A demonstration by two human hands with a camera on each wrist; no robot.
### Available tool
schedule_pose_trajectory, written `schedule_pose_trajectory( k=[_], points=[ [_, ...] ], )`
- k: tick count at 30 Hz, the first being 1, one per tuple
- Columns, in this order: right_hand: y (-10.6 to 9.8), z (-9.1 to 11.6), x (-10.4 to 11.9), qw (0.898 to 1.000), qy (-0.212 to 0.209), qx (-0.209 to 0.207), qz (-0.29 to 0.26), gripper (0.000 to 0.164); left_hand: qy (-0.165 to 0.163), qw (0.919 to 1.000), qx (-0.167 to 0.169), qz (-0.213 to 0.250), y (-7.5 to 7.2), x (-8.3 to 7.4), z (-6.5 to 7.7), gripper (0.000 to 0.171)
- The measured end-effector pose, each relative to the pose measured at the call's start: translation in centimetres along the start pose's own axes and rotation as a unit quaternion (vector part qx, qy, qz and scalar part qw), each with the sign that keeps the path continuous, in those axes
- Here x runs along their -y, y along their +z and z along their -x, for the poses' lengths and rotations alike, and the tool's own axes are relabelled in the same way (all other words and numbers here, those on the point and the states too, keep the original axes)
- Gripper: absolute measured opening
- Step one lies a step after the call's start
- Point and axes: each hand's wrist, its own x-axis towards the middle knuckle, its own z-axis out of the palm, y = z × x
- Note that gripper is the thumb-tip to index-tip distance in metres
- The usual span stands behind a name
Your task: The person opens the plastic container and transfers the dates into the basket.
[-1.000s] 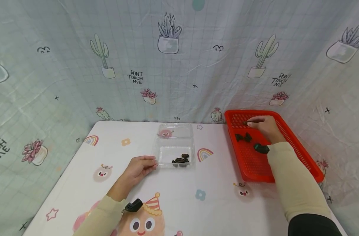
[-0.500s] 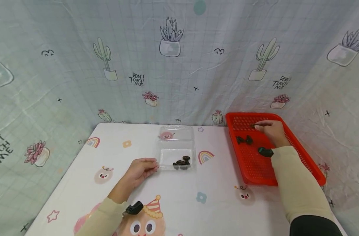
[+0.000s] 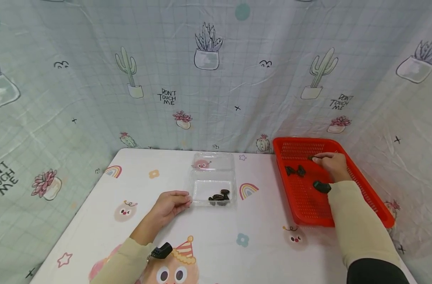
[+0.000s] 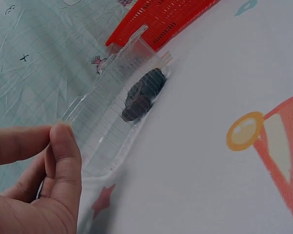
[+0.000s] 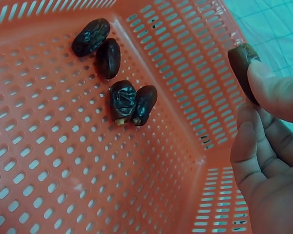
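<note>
Left hand [image 3: 171,206] pinches the clear box [image 3: 203,189], right hand [image 3: 333,165] a date [image 5: 241,68] (slackening could drop it into the basket [image 3: 310,203] below).

You have two hands [image 3: 170,205], one basket [image 3: 311,199] and one box [image 3: 202,190]; four dates [image 5: 122,101] lie in the basket, one is in your right hand [image 3: 334,163], at least three in the box.

Basket [image 5: 200,158] cropped in wrist views, sleeves [image 3: 359,225] cut off
</note>
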Motion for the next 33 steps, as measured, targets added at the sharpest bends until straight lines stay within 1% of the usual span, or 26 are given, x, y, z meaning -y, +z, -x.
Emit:
schedule_pose_trajectory(
  k=[4,7,10,15,20,22,27,29,32,33],
  points=[
    [-0.1,-0.2,-0.5,1.0,-0.001,-0.011,0.006,0.054,0.005,1.0,0.003,-0.003,0.0,0.1,-0.1,0.046],
    [0.1,-0.3,-0.8,1.0,0.003,-0.014,-0.005,0.055,0.007,1.0,0.005,-0.004,0.0,0.1,-0.1,0.045],
    [0.3,-0.5,-1.3,1.0,0.021,-0.01,-0.021,0.053,0.003,1.0,-0.002,-0.004,0.0,0.2,0.0,0.044],
    [0.6,-0.9,-1.9,0.998,0.041,-0.014,-0.037,0.042,0.006,1.0,-0.005,-0.004,-0.1,0.2,0.2,0.044],
    [0.7,-1.4,-2.3,0.997,0.058,-0.021,-0.052,0.025,0.007,1.0,0.002,-0.005,-0.1,0.1,0.2,0.046],
    [0.8,-1.5,-2.3,0.996,0.064,-0.018,-0.052,0.024,0.006,1.0,0.001,-0.004,-0.1,0.0,0.3,0.046],
    [0.9,-1.5,-2.2,0.997,0.068,-0.013,-0.035,0.036,0.008,1.0,-0.002,-0.002,-0.1,0.0,0.3,0.046],
    [0.8,-1.6,-2.3,0.997,0.073,-0.012,-0.031,0.033,0.008,1.0,-0.003,-0.001,-0.1,0.1,0.2,0.045],
    [0.8,-1.6,-2.4,0.997,0.078,-0.005,-0.021,0.021,0.006,1.0,-0.003,0.0,0.0,0.2,0.1,0.045],
    [0.8,-1.7,-2.5,0.996,0.083,-0.002,-0.022,0.02,0.007,1.0,-0.003,0.001,0.0,0.2,0.1,0.044]
  ],
)
